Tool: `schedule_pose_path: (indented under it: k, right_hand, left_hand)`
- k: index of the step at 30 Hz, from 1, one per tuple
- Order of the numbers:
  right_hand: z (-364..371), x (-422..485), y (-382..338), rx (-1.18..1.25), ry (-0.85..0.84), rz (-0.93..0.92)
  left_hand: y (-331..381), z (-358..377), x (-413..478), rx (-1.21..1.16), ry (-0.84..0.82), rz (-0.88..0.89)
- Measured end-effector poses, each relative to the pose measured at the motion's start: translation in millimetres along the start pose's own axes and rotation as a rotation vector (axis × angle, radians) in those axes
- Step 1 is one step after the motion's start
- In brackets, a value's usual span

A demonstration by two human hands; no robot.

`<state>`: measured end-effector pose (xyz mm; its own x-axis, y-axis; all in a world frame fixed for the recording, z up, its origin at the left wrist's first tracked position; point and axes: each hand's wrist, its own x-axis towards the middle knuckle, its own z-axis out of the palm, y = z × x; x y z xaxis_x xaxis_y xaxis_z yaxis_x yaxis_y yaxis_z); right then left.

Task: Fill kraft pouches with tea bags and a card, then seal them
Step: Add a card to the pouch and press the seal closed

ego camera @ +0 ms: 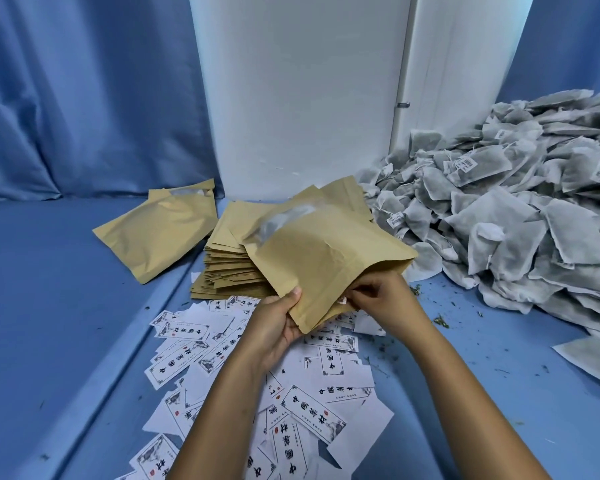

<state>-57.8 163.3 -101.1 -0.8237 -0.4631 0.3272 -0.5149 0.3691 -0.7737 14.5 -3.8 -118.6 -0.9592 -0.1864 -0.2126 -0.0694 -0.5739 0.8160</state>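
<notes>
Kraft pouch [323, 258] over blue-clothed table [66, 306], blue curtains [84, 98] behind

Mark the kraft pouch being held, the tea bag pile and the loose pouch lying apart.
Held brown kraft pouch [326, 258], head view, creased front face.
Grey tea bag pile [520, 216], head view, middle.
Loose brown kraft pouch [160, 230], head view, front face.

Bright, even light; soft shadows; sharp focus, wide-angle bowing at edges.

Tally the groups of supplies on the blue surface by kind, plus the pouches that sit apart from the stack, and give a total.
Stack of flat kraft pouches: 1
Pouch lying alone, left of the stack: 1
Pouch held in left hand and right hand: 1
Heap of tea bags: 1
Scatter of printed cards: 1
Total: 5
</notes>
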Motion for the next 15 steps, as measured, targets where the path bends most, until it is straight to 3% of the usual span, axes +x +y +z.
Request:
schedule_pose_path:
  k: [3,4,8,10,15]
  right_hand:
    - [16,21,-9,-0.112,0.035,0.096]
    - [19,26,-15,-0.070,-0.027,0.134]
    - [27,33,-12,-0.302,-0.291,0.150]
    - [26,32,-10,-0.419,-0.273,0.126]
    - [12,29,-18,-0.258,-0.408,0.028]
  left_hand:
    - [-2,2,1,0.019,-0.020,-0.006]
    - [-3,2,1,0.013,-0.030,-0.008]
    - [-4,-1,2,0.082,-0.023,-0.042]
    - [-4,-2,2,0.092,-0.023,-0.057]
    - [-1,2,-2,0.044,-0.076,-0.076]
